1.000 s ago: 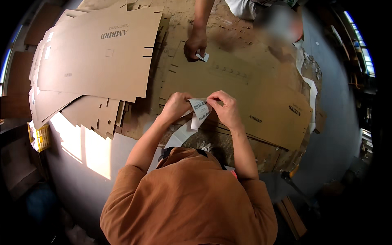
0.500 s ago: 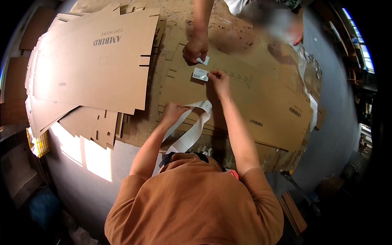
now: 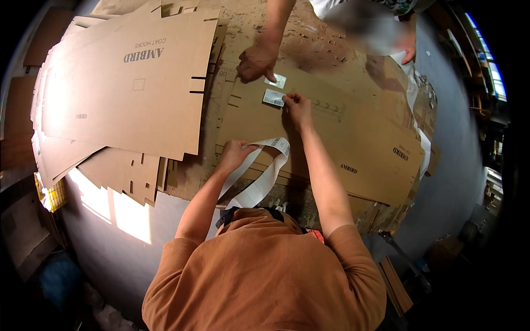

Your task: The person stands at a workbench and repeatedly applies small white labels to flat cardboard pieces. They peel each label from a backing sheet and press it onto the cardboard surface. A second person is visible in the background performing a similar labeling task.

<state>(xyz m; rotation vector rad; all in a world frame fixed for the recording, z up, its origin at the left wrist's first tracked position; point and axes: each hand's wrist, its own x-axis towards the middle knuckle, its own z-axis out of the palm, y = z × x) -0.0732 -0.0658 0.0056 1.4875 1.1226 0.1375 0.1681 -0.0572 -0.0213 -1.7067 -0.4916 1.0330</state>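
Observation:
My left hand (image 3: 236,155) is closed on a looped white strip of labels (image 3: 264,184), which hangs down toward my waist. With thumb and finger, my right hand (image 3: 299,112) pinches the right edge of a white barcode label (image 3: 273,97) over a flat brown cardboard sheet (image 3: 323,138). Whether that label touches the cardboard I cannot tell. Just beyond it, a second white label (image 3: 275,81) lies on the sheet. A co-worker's hand (image 3: 258,62) reaches in from the far side, its thumb at that label.
A tall stack of flat slotted cardboard (image 3: 132,105) covers the table's left side. Across the table stands a co-worker, whose other hand (image 3: 407,47) is by a white strip (image 3: 411,91) hanging at the right edge. A yellow basket (image 3: 55,196) is at the lower left.
The co-worker's hand has set its label onto the cardboard and its thumb now presses there. My right hand's label has shifted slightly farther away. My left hand has barely moved.

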